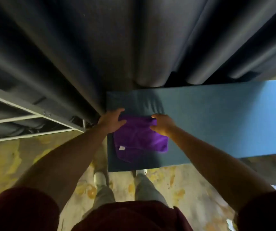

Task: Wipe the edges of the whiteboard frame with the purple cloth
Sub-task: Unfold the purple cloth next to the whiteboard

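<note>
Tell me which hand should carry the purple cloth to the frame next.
Probably the left hand. Both hands grip the far edge of the purple cloth on the blue surface, but a grey metal frame stands to the person's left, nearer that hand than the right hand.

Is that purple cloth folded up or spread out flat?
Folded: the purple cloth lies in layers, a lower layer showing at its near edge, on the blue surface.
</note>
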